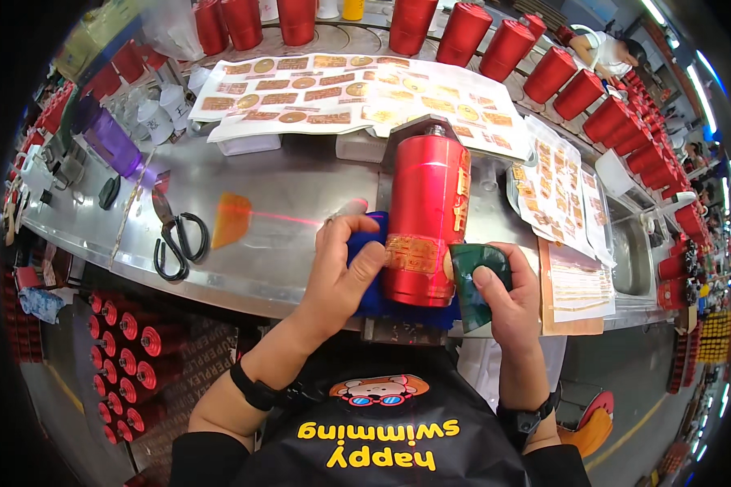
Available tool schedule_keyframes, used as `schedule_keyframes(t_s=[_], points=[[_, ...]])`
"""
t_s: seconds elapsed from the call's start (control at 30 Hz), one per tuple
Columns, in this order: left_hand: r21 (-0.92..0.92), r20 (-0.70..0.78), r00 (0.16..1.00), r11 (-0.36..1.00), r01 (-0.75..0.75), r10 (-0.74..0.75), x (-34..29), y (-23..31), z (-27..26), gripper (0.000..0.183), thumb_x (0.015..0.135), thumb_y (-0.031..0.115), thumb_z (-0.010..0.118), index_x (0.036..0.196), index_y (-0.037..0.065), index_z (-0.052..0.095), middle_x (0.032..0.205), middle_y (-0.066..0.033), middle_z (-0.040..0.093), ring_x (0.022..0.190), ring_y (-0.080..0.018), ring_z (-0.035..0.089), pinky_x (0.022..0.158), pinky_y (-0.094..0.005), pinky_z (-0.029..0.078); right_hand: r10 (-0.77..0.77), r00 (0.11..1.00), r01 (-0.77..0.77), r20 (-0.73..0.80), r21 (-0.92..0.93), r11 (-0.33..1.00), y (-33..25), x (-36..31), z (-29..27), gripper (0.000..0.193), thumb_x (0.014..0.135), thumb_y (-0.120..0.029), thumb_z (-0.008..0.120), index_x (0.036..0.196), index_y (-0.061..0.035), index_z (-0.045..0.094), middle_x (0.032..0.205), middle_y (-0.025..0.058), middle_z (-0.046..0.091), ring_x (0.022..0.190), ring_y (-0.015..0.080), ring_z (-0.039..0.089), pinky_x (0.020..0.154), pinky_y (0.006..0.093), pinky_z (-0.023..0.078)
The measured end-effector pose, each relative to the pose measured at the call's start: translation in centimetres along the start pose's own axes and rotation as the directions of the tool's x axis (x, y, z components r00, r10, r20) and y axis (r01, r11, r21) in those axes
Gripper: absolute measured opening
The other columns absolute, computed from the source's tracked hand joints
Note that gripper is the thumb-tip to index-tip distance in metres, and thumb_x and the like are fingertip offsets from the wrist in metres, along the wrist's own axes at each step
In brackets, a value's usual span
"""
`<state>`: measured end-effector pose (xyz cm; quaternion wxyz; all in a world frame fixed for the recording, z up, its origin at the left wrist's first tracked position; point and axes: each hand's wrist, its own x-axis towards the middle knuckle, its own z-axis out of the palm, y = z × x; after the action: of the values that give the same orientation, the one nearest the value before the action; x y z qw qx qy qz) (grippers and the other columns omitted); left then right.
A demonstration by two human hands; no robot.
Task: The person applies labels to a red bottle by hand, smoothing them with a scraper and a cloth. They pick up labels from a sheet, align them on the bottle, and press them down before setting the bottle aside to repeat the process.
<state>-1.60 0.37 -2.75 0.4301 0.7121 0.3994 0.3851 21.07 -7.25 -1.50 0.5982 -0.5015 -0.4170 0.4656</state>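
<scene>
A glossy red metal canister (pixel 418 195) lies on its side on a blue cloth (pixel 372 300), its gold lettering facing right. Around its lower part runs a gold patterned decal (pixel 414 254). My left hand (pixel 341 268) is at the canister's left side, thumb and forefinger curved apart, the thumb tip by the decal's edge; whether it touches is hard to tell. Between the thumb and fingers of my right hand (pixel 508 292) is a dark green scraper (pixel 473 268), its edge against or very near the canister's lower right side.
Behind the canister stands a dark angled stop (pixel 418 130). Decal sheets (pixel 300 93) lie at the back, more sheets (pixel 556 183) at right. Black-handled scissors (pixel 175 235), an amber scraper (pixel 232 219) and a purple bottle (pixel 108 138) are left. Red canisters (pixel 506 50) line the far conveyor; a person (pixel 605 53) sits beyond.
</scene>
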Motion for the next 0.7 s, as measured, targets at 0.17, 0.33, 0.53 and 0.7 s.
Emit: schedule_keyframes(t_s=[0.17, 0.33, 0.53, 0.7], points=[[-0.095, -0.122, 0.991, 0.994, -0.060, 0.048, 0.7, 0.4, 1.4, 0.069, 0.092, 0.047, 0.060, 0.135, -0.002, 0.040, 0.128, -0.0227, 0.049, 0.121, -0.0339, 0.043, 0.107, -0.0437, 0.026, 0.024, 0.999, -0.026, 0.027, 0.051, 0.998, 0.3, 0.0, 0.3, 0.024, 0.090, -0.009, 0.066, 0.110, -0.0002, 0.057, 0.092, -0.0002, 0.062, 0.079, 0.0040, 0.055, 0.071, 0.0202, 0.047], [0.115, -0.093, 0.991, 0.990, -0.084, 0.094, 1.0, 1.3, 1.5, 0.083, 0.089, 0.049, 0.063, 0.141, -0.006, 0.031, 0.133, -0.0239, 0.047, 0.120, -0.0348, 0.044, 0.107, -0.0462, 0.024, 0.010, 0.999, -0.012, 0.040, 0.053, 0.999, 0.3, 0.2, 0.8, 0.024, 0.091, -0.010, 0.066, 0.111, -0.0003, 0.057, 0.091, -0.0005, 0.062, 0.079, 0.0039, 0.054, 0.071, 0.0201, 0.047], [0.133, -0.035, 0.999, 0.991, 0.023, -0.018, 0.8, 2.1, 1.0, 0.087, 0.090, 0.049, 0.063, 0.147, -0.005, 0.023, 0.141, -0.0229, 0.035, 0.132, -0.0299, 0.036, 0.112, -0.0397, 0.026, 0.000, 0.998, -0.001, 0.065, 0.020, 1.000, 0.2, 0.3, 1.0, 0.024, 0.091, -0.011, 0.067, 0.110, -0.0005, 0.057, 0.090, -0.0010, 0.062, 0.079, 0.0037, 0.054, 0.070, 0.0202, 0.046], [0.150, -0.055, 0.998, 0.988, 0.030, -0.022, 0.7, 2.5, 1.3, 0.089, 0.089, 0.050, 0.064, 0.147, -0.004, 0.022, 0.139, -0.0226, 0.036, 0.130, -0.0296, 0.038, 0.110, -0.0401, 0.029, 0.007, 0.997, -0.008, 0.073, 0.014, 1.000, 0.2, 0.2, 1.0, 0.023, 0.091, -0.011, 0.067, 0.109, -0.0008, 0.057, 0.089, -0.0012, 0.062, 0.078, 0.0034, 0.054, 0.069, 0.0201, 0.046]])
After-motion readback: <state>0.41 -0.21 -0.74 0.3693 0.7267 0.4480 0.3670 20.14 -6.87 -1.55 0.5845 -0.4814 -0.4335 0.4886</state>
